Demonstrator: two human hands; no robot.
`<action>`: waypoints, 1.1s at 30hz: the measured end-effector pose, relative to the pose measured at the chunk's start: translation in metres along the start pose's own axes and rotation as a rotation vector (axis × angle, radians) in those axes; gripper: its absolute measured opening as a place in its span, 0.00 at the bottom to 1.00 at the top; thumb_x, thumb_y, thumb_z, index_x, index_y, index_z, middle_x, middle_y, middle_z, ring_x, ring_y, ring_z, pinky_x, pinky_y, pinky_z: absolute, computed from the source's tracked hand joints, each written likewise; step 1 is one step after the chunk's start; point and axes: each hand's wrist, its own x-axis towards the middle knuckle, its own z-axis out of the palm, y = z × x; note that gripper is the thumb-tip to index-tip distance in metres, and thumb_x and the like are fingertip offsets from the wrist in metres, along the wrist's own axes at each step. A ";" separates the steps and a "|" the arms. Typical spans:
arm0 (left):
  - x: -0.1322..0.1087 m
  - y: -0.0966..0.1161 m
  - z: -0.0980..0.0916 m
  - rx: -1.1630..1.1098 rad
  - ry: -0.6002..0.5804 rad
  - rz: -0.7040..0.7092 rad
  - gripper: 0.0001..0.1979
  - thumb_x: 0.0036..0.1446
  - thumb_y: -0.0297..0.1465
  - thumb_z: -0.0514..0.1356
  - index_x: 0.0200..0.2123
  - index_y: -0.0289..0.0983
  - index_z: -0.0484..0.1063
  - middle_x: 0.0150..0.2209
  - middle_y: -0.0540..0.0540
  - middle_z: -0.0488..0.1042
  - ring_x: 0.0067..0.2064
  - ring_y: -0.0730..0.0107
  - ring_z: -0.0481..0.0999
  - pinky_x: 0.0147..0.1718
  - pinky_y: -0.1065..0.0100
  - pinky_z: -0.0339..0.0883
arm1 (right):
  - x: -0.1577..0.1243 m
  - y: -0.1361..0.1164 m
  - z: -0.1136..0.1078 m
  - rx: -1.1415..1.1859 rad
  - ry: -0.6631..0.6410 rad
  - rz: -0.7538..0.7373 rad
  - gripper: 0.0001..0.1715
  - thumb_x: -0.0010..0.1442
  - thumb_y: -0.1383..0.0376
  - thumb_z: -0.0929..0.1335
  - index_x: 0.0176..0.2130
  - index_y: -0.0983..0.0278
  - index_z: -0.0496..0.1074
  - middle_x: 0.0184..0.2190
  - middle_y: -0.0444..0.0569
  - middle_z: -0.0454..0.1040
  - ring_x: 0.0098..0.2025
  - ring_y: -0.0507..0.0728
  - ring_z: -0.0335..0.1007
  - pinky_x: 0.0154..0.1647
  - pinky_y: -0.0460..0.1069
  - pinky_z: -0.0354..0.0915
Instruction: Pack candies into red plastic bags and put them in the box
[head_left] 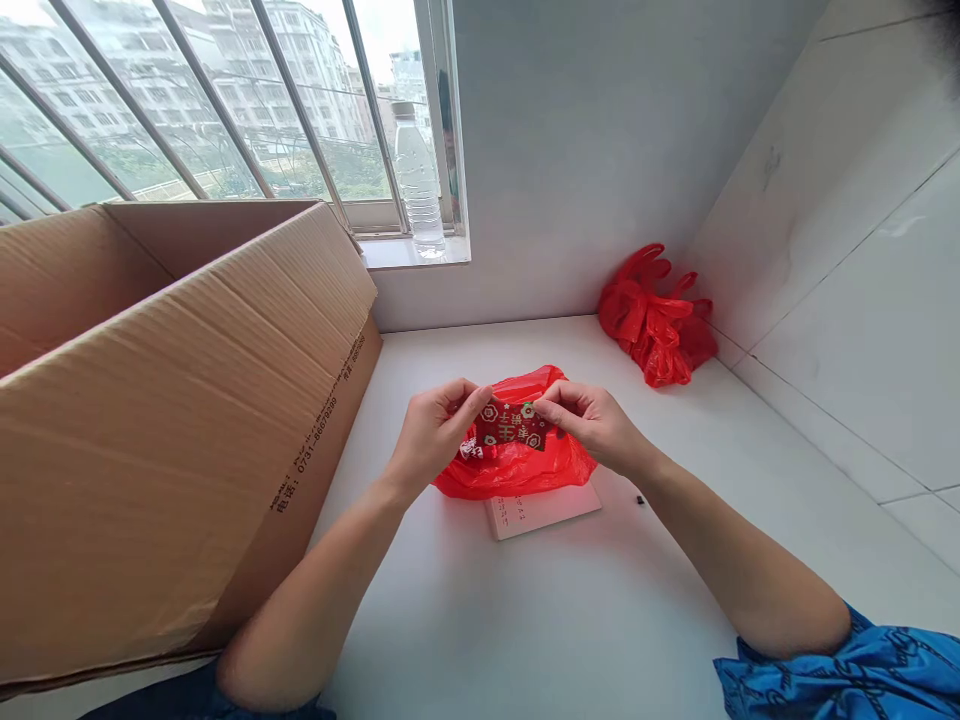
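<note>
Between both hands is a small dark red packet (511, 426) printed with flowers and green and gold characters. My left hand (442, 425) pinches its left upper corner between thumb and fingers, and my right hand (587, 420) pinches the right side the same way. Just beneath and behind it lies an opened red plastic bag (532, 475), with something shiny inside near the left hand that I cannot make out. Under the bag, a white booklet or flat box (544, 508) with small print sticks out at the front.
A large open cardboard box (195, 400) takes up the left side. Bunched red plastic bags (660, 318) sit in the back right corner by the tiled wall. A clear water bottle (420, 185) stands on the windowsill. A tiny black piece (640, 500) lies on the white table (525, 620).
</note>
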 end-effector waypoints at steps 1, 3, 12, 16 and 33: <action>0.000 -0.001 0.000 0.034 0.026 0.012 0.19 0.64 0.44 0.58 0.28 0.36 0.72 0.25 0.51 0.71 0.27 0.74 0.65 0.27 0.71 0.59 | 0.000 -0.001 0.000 0.011 0.013 0.000 0.18 0.64 0.52 0.68 0.31 0.62 0.70 0.27 0.44 0.77 0.31 0.53 0.73 0.37 0.49 0.69; 0.000 -0.003 0.001 0.087 0.065 0.035 0.20 0.65 0.44 0.58 0.26 0.37 0.70 0.23 0.52 0.68 0.26 0.75 0.63 0.26 0.71 0.57 | 0.000 -0.001 0.001 0.031 0.031 0.011 0.18 0.64 0.51 0.69 0.30 0.62 0.70 0.26 0.43 0.75 0.30 0.53 0.72 0.36 0.49 0.69; 0.003 0.001 -0.012 -0.018 -0.136 -0.118 0.23 0.66 0.51 0.51 0.39 0.38 0.74 0.23 0.51 0.73 0.28 0.71 0.72 0.31 0.70 0.67 | -0.001 0.005 0.004 -0.012 0.176 -0.056 0.18 0.64 0.51 0.68 0.32 0.62 0.72 0.27 0.43 0.72 0.30 0.53 0.71 0.34 0.49 0.69; 0.002 0.006 -0.012 -0.189 -0.288 -0.185 0.29 0.67 0.53 0.46 0.49 0.36 0.73 0.28 0.47 0.78 0.28 0.68 0.76 0.33 0.67 0.72 | -0.007 0.003 0.006 -0.313 0.219 -0.309 0.12 0.67 0.56 0.67 0.38 0.58 0.77 0.35 0.47 0.76 0.37 0.56 0.73 0.40 0.52 0.70; -0.004 0.005 -0.007 0.142 -0.244 0.192 0.19 0.67 0.32 0.55 0.60 0.47 0.64 0.40 0.50 0.76 0.40 0.71 0.77 0.43 0.67 0.73 | -0.005 0.010 0.008 -0.038 -0.035 0.008 0.34 0.64 0.58 0.70 0.66 0.54 0.58 0.52 0.51 0.73 0.50 0.58 0.76 0.53 0.58 0.73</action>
